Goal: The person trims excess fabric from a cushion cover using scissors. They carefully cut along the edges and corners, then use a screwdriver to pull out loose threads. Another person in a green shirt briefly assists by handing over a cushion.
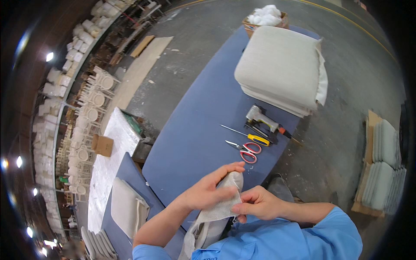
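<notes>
Close to my body, a light grey woven fabric cover point(216, 211) stands tilted around what looks like a padded piece, with a loose, frayed edge hanging toward my lap. My left hand point(212, 190) grips its upper part: one finger reaches over the top end, and the thumb, smeared by motion, lies across the front. The fingers of my right hand point(259, 203) pinch the cover's right edge. Just beyond my hands on the blue table point(186, 138) lie red-handled scissors point(248, 152), a screwdriver point(258, 139) with a yellow handle, and a staple gun point(264, 119) with an orange hose fitting.
Stacked light grey cushions point(279, 65) fill the table's far right. Behind them, a cardboard box point(266, 21) holds white stuffing. More cushions point(128, 203) lie at lower left. Chair frames point(97, 99) line the left side; stacked pads point(383, 182) rest on cardboard at right.
</notes>
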A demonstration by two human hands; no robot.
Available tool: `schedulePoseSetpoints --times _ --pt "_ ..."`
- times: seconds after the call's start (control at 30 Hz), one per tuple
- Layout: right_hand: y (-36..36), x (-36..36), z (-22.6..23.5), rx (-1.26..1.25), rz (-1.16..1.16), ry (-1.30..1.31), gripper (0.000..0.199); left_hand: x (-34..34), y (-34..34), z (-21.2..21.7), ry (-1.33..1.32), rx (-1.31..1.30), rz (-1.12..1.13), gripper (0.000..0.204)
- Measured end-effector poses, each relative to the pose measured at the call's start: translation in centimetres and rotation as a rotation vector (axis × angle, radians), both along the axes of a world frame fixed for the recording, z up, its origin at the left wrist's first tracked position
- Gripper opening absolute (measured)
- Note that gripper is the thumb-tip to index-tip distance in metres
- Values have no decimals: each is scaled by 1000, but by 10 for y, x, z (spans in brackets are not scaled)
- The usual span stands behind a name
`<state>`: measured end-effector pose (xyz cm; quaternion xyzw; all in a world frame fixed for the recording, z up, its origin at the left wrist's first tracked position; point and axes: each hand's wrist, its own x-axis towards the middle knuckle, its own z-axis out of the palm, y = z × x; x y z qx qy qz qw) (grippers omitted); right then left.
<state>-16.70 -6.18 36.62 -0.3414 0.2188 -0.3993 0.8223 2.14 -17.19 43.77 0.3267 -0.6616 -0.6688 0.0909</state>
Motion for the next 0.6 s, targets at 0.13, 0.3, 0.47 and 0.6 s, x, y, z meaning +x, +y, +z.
schedulePoseSetpoints --times 0.13,0.3,0.47,0.6 --pt "3 -5 6 -40 8 168 33 -5 -20 -43 243 128 64 47" --pt "-8 -18 33 195 -11 293 65 -3 -8 -66 381 244 139 38" --pt "-34 -22 57 436 137 334 100 -1 -2 -51 320 146 156 35" --pt "-52 -9 73 435 232 560 101 0 4 -58 389 93 210 37"
